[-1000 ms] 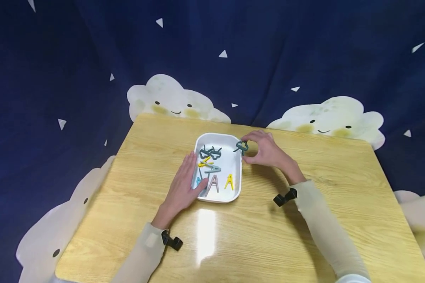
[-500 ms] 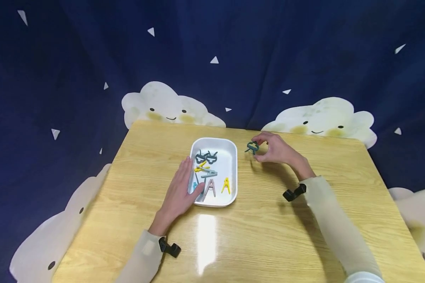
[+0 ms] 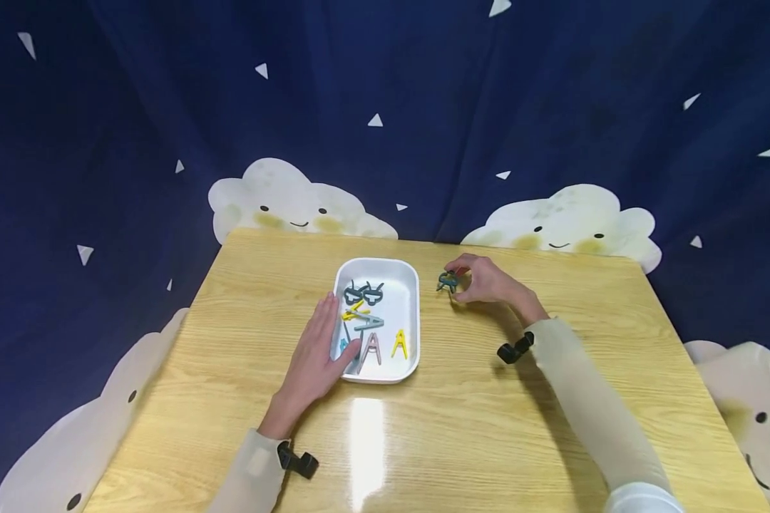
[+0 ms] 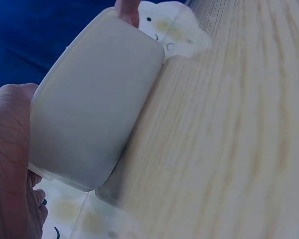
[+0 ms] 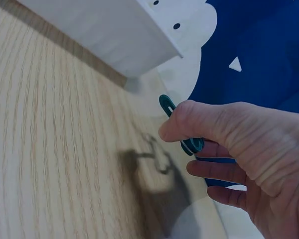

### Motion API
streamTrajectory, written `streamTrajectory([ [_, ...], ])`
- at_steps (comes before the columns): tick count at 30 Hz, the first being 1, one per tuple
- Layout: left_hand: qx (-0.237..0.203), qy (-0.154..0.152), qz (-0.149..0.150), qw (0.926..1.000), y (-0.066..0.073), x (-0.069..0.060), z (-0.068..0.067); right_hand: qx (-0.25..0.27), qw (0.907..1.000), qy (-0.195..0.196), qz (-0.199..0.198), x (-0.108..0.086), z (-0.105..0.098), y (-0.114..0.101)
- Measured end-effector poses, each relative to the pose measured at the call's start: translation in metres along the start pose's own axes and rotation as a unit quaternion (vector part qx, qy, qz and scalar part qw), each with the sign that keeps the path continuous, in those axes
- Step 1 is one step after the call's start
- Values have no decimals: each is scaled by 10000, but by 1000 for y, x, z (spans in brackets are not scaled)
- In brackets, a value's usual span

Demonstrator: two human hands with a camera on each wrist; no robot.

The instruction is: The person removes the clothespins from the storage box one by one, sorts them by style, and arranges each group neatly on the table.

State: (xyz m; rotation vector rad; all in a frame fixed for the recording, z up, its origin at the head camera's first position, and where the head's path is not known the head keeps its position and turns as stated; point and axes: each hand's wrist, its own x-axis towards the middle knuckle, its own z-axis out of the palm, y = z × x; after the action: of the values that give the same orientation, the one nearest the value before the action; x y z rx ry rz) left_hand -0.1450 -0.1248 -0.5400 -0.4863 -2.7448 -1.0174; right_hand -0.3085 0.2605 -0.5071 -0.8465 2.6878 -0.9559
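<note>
My right hand pinches a dark green plastic clip between thumb and fingers, to the right of the white tray and low over the table. In the right wrist view the clip is partly behind the thumb, its shadow on the wood. My left hand holds the tray's left side, straight fingers along the outside and thumb over the rim. Inside lie two dark green clips, a grey-green clothespin, a pink clothespin and a yellow clothespin; other pieces are partly hidden near the thumb.
The wooden table extends to both sides of the tray and in front of it. Behind it hangs a dark blue curtain with smiling clouds and white triangles. A black wrist mount sits on each sleeve.
My right hand has carried the green clip from over the tray's right rim out to its right, then slightly lower toward the table. The left hand keeps its place on the tray.
</note>
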Motion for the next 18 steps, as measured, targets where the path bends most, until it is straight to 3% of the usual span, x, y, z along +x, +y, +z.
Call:
streamTrajectory([
  [10, -9, -78, -99, 9999, -1, -1, -1, -152, 9994, -229, 210, 5, 10, 13],
  [18, -5, -94, -134, 9999, -2, -1, 0, -7, 9995, -319, -9, 5, 13, 20],
])
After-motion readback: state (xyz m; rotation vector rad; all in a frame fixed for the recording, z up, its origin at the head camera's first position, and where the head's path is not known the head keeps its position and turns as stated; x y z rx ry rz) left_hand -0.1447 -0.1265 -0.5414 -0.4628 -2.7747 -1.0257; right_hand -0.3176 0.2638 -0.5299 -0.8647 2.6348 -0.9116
